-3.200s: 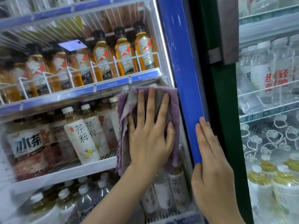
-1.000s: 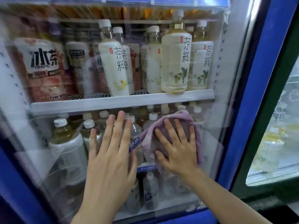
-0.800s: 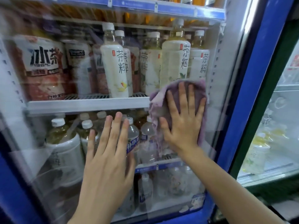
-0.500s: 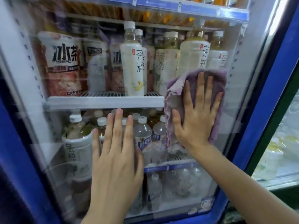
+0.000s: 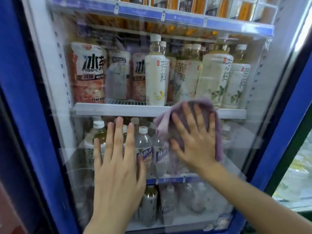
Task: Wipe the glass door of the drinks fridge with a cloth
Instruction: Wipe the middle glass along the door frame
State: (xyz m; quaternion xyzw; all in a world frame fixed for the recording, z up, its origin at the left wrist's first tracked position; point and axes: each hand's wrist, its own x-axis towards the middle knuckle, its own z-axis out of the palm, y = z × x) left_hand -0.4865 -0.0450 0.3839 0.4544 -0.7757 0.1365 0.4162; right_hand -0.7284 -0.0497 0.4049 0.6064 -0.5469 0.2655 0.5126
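While right hand lies flat, fingers spread, pressing purple cloth on glass door, lower right of pane: keep palm pressure even, overlap strokes, work out to blue frame. Left hand flat on glass, fingers straight, holding nothing; braces door, likely leaves prints, wipe there last.

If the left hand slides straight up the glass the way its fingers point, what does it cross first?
The left hand lies flat on the glass door, fingers pointing up. Nothing sits on the glass above it; the cloth lies off to the right, so the way looks free.
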